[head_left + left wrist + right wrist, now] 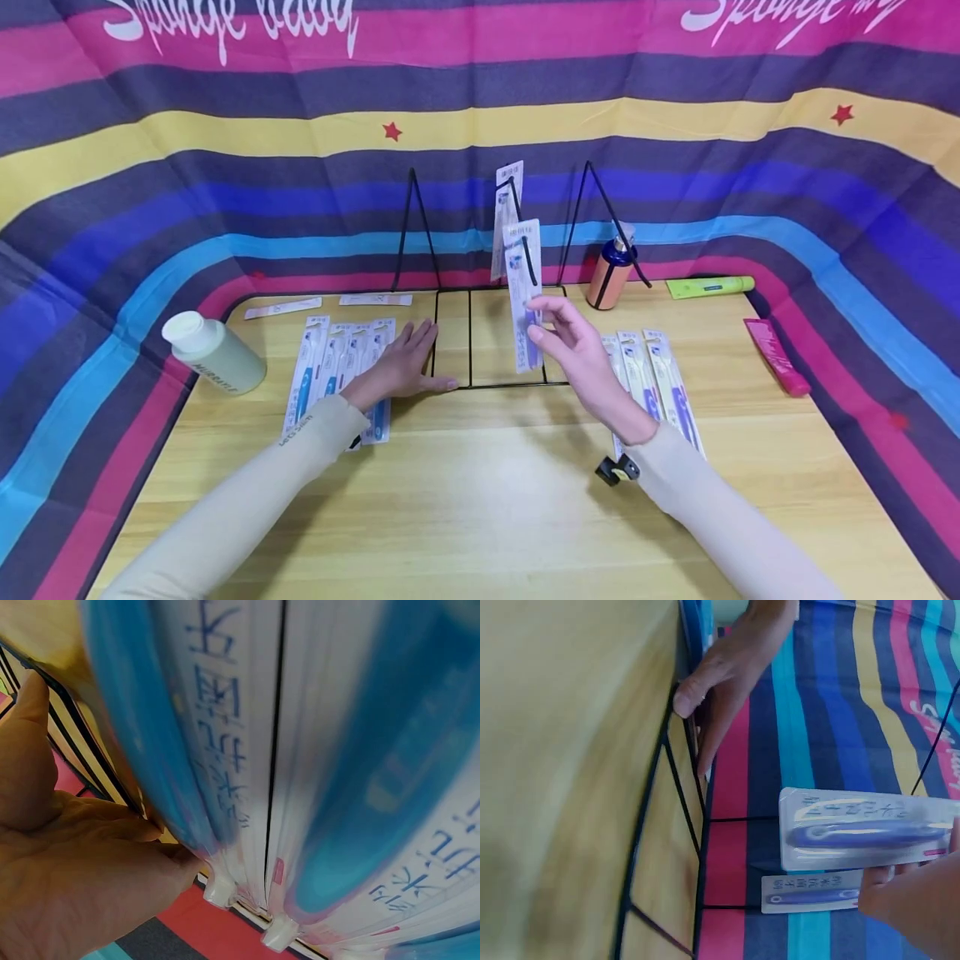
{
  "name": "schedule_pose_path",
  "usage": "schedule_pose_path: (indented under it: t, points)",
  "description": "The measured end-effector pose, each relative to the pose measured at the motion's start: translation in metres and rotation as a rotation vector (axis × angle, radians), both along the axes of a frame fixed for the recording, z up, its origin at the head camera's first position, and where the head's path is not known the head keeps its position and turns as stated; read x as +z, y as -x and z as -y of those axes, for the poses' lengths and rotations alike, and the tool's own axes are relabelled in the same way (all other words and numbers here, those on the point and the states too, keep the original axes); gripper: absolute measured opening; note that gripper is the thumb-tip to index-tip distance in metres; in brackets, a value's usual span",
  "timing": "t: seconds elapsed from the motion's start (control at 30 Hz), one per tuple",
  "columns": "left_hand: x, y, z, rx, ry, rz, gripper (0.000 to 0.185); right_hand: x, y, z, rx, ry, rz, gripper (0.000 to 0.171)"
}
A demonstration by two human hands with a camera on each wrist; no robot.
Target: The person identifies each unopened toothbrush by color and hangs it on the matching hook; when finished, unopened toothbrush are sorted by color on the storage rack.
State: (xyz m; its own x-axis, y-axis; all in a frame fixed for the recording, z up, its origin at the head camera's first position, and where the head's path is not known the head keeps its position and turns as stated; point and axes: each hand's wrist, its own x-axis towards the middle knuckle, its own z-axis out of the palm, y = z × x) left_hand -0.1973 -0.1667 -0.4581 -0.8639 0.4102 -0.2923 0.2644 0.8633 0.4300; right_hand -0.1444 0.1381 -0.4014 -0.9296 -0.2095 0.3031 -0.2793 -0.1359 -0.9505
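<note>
At centre frame of the head view, my right hand point(577, 350) pinches a white carded toothbrush pack with a purple brush point(522, 300), held upright above the black wire display rack point(468, 337) and hanging at its hook. Behind it, higher on the rack, a second white toothbrush pack point(506, 208) hangs. My left hand point(405, 367) lies flat, fingers straight, on a row of blue toothbrush packs point(330, 367) at centre left, thumb beside the rack's base wire. More purple toothbrush packs point(660, 379) lie right of my right wrist on the wooden table point(480, 500). Further out: a pale green bottle point(213, 354) at left, a copper-and-blue bottle point(611, 271), a lime tube point(708, 287) and a pink tube point(776, 357) at right.
</note>
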Motion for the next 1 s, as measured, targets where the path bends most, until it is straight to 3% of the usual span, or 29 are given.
schedule_pose_path:
  t: [0.37, 0.57, 0.77, 1.0]
  points:
    - [-0.001, 0.003, -0.001, 0.009, 0.015, 0.004, 0.119, 0.003, 0.063, 0.028, -0.095, -0.046, -0.042, 0.045]
    - [-0.001, 0.003, 0.0, 0.014, -0.001, 0.009, 0.119, 0.002, 0.088, 0.033, -0.135, -0.071, -0.081, 0.044]
    - [0.0, 0.002, 0.001, 0.012, 0.006, 0.013, 0.118, -0.001, 0.096, 0.028, -0.145, -0.046, -0.074, 0.043]
    - [0.0, 0.002, -0.002, 0.008, 0.026, -0.001, 0.119, -0.005, 0.089, -0.001, -0.199, -0.06, -0.088, 0.041]
